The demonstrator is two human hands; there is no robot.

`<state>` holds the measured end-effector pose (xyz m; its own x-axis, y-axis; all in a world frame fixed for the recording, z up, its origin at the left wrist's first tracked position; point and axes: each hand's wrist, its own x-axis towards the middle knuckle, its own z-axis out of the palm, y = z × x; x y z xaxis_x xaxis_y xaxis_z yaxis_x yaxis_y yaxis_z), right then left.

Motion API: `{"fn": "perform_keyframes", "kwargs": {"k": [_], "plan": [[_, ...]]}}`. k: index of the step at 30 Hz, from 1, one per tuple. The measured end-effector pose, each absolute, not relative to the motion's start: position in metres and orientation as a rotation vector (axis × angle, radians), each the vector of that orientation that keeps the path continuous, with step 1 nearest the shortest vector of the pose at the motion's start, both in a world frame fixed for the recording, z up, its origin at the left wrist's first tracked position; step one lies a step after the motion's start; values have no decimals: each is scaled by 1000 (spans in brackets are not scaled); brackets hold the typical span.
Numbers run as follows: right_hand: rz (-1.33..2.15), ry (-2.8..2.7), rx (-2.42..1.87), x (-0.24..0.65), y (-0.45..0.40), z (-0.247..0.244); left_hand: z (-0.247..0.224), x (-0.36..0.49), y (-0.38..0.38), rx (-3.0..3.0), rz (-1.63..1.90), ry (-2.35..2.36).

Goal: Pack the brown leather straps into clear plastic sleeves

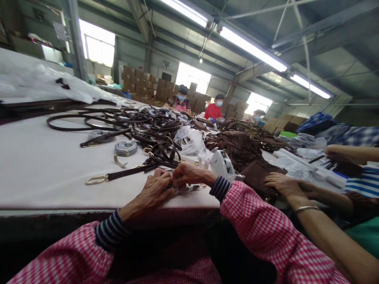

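My left hand (155, 188) rests at the table's near edge with its fingers bent and drawn together. Against it, my right hand (191, 175) pinches at the same spot. What they hold between them is mostly hidden; only a small greyish bit shows below the right fingers. Just behind the hands lies a dark brown leather strap (124, 172) with a gold-coloured oval ring (96, 180) at its end. A grey wrapped coil (125, 148) and a short pale strip (119, 161) sit further back on the left. Beside my right wrist stands a white object with dark lettering (221, 163).
A tangled heap of dark straps (142, 122) covers the middle of the white table (44, 169). Crumpled clear plastic (189, 140) lies among them. To the right are brown bags (237, 152) and a co-worker's hand (281, 183). Several people work across the table.
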<state>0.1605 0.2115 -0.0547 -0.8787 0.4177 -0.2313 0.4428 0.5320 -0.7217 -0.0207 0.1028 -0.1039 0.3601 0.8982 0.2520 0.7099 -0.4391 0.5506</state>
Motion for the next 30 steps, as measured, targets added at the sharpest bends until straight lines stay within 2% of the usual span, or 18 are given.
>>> {"fn": "perform_keyframes", "kwargs": {"k": [7, 12, 16, 19, 23, 30], "plan": [[-994, 2690, 754, 154, 206, -34, -111, -22, 108, 2326, 769, 1405], [-429, 2947, 587, 155, 190, -29, -115, -24, 106, 2400, 730, 1429], [85, 3121, 551, 165, 172, -51, -108, -17, 100, 2473, 599, 1569], [331, 3178, 529, 172, 164, -70, -104, -12, 98, 2492, 521, 1637], [304, 3199, 614, 173, 157, -71, -101, -13, 99, 2471, 559, 1603], [291, 3224, 767, 183, 124, -34, -79, -22, 89, 2435, 842, 1352]]}}
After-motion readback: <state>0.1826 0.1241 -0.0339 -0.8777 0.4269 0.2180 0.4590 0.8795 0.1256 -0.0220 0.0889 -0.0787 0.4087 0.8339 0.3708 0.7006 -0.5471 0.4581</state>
